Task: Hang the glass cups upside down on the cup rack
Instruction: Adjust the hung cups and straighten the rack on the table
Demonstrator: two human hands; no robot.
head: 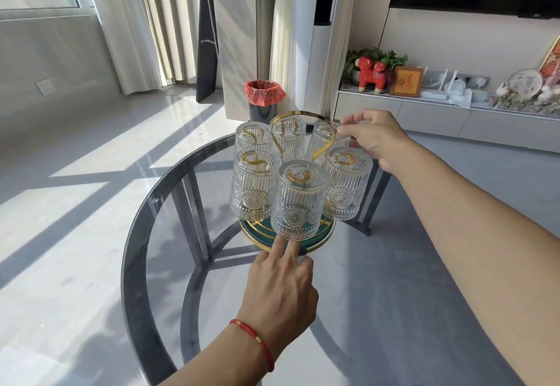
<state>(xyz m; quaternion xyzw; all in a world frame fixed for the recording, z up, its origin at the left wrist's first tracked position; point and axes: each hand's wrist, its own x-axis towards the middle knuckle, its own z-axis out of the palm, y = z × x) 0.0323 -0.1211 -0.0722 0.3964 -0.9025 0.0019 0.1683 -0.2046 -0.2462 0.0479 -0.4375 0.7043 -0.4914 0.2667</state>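
A cup rack [306, 243] with a round green and gold base and a gold loop handle [298, 114] stands on the round glass table [145, 234]. Several ribbed glass cups hang upside down on its gold hooks; the nearest cup [298, 201] faces me. My left hand [280, 291] rests at the base's front edge, two fingers stretched out under the nearest cup's rim. My right hand [375, 138] pinches the right side of the gold handle, next to the far right cup [322, 140].
A bin with a red bag [264, 98] stands on the floor behind the table. A low white cabinet [454, 119] with a red toy horse, frames and ornaments runs along the right wall. Curtains hang at the back left.
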